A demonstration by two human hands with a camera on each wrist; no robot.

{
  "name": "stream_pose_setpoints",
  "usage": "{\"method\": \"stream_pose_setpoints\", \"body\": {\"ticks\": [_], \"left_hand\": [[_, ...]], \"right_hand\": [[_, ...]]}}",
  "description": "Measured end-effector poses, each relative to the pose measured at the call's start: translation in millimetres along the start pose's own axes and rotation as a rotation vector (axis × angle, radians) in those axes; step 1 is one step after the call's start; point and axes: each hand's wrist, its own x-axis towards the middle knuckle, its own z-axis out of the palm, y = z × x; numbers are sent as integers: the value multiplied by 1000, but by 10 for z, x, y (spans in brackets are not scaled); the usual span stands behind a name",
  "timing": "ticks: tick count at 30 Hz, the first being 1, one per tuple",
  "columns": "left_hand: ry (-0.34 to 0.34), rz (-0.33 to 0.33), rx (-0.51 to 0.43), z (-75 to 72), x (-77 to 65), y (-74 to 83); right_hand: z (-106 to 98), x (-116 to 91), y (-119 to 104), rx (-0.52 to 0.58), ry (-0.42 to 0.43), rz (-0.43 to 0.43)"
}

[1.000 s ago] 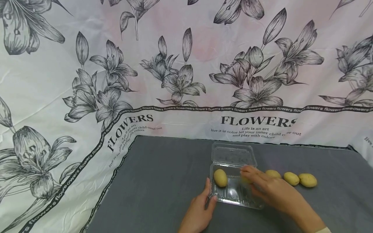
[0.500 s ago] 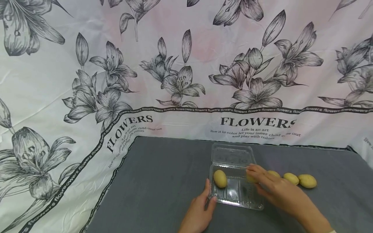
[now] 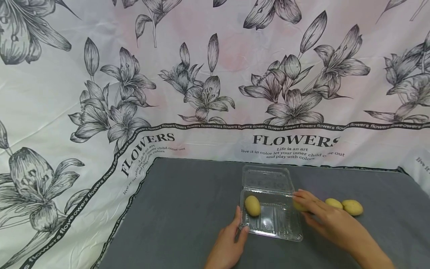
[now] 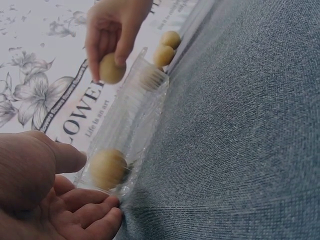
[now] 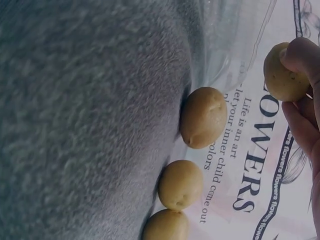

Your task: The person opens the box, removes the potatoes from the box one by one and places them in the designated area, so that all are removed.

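A clear plastic clamshell container (image 3: 280,224) lies with its lid folded back, and one potato (image 3: 252,206) sits at its left end. My left hand (image 3: 226,241) holds the container's near left corner, thumb at the front and index finger along the left side. In my right hand (image 3: 330,220), a potato (image 5: 286,74) is pinched between thumb and fingers. That hand is raised above the table at the container's right edge. In the right wrist view, a potato (image 5: 203,117) rests beside the container, largely hidden behind my right hand in the head view.
Two more potatoes, a middle one (image 3: 333,203) and a far right one (image 3: 352,207), lie close together right of the container on the grey tabletop (image 3: 188,209). A white flower-printed cloth (image 3: 215,142) hangs behind the table and along its left side.
My right hand has moved right with its potato, from over the container's inside to its right edge. My left hand and the container have stayed in place.
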Motion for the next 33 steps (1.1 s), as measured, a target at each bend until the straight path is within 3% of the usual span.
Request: {"method": "stream_pose_setpoints", "body": {"ticks": [21, 33], "left_hand": [[-3, -9, -3, 1, 7, 3], [10, 10, 5, 7, 10, 7]], "right_hand": [[-40, -164, 76, -70, 52, -9], [-87, -248, 104, -111, 37, 13]]}}
